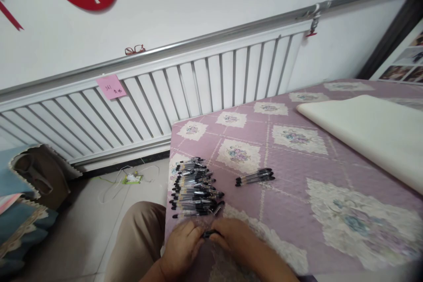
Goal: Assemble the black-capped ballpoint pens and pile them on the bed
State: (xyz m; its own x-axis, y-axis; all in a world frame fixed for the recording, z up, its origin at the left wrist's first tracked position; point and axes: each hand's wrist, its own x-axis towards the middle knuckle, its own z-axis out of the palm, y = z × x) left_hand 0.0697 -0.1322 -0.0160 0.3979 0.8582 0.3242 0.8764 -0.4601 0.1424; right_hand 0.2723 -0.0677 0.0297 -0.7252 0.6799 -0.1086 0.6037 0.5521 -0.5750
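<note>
Between my two hands, close to the table's near edge, is a black pen [209, 233], mostly covered by fingers. My left hand [183, 243] is closed on one end of it, and my right hand [231, 234] pinches the other. Just beyond my hands lies a heap of clear pens with black caps [194, 189], roughly side by side along the table's left edge. A smaller group of similar pens [255, 176] rests apart, to the right of the heap. How the held pen's parts fit together is hidden by my fingers.
A purple floral cloth [284, 202] covers the table. At the right lies a cream folded sheet [366, 132]. A white radiator [198, 83] with a pink note [111, 87] runs along the wall. Glasses [135, 50] sit on the pipe; a power strip [132, 179] is on the floor.
</note>
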